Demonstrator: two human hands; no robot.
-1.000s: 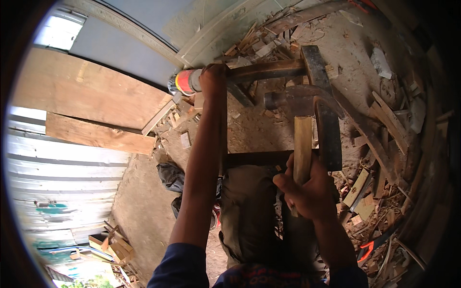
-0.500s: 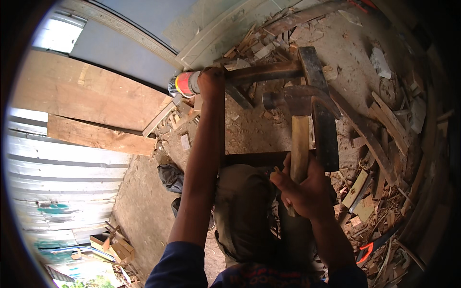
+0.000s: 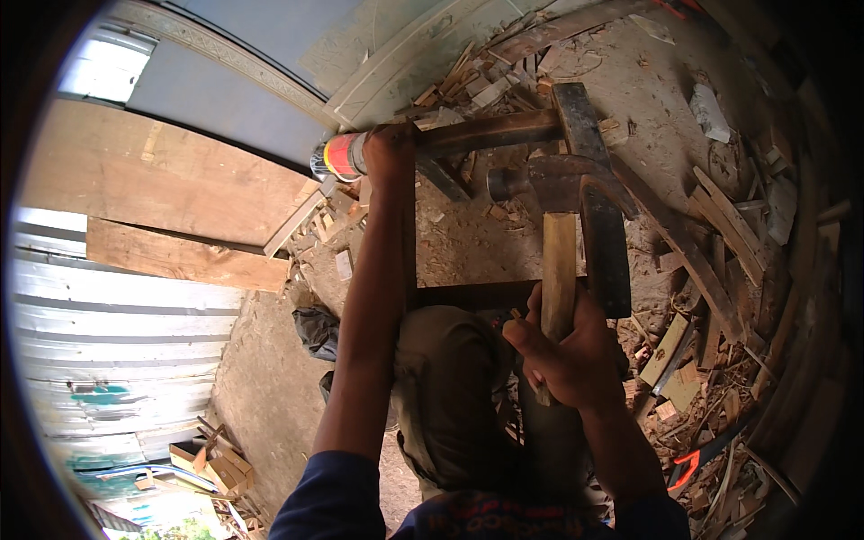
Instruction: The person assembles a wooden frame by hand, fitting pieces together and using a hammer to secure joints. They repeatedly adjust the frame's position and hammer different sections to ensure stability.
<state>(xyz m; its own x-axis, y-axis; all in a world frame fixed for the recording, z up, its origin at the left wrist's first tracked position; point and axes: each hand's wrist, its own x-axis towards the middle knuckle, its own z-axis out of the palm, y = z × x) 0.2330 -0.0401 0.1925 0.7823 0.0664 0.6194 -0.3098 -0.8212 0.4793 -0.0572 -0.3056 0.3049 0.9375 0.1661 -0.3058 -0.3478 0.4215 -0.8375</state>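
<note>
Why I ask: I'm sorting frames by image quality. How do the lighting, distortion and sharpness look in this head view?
Head view: strong fisheye, with black corners and the planks at left bowed; bright sun washes out the top-left opening while the dirt floor is evenly lit; the left hand on the wooden frame and the right hand gripping the hammer are fairly sharp, and the rim is darker.

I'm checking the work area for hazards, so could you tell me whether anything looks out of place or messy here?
Yes: wood offcuts and splinters litter the dirt floor around the dark wooden frame. The right hand grips a hammer over the frame; the left hand steadies its corner beside a red can.
</note>
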